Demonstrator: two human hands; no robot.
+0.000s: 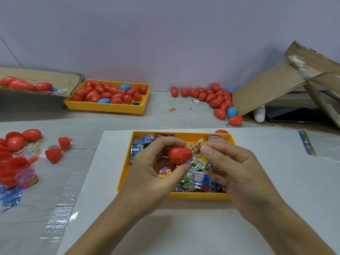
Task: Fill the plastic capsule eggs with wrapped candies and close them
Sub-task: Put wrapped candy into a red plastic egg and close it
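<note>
Capsule eggs lie in several groups around the near yellow tray (pixel 127 173), which I take as the landmark. Behind it to the left, a far yellow tray (pixel 108 107) holds many closed red and blue eggs, so I judge much of the work is done. Behind it to the right, a loose pile of closed eggs (pixel 219 100) lies beside a cardboard box (pixel 272 85); I cannot tell if these are filled. To the left of the near tray, open red egg halves (pixel 53 154) wait, so work is left.

The near tray is full of wrapped candies (pixel 200 178). Above it, the left hand (pixel 152 173) pinches a red egg half (pixel 179 155) between thumb and fingers. The right hand (pixel 231 166) pinches a wrapped candy (pixel 197 145) just beside the egg half, touching its edge. The candy is not yet inside, I think.
</note>
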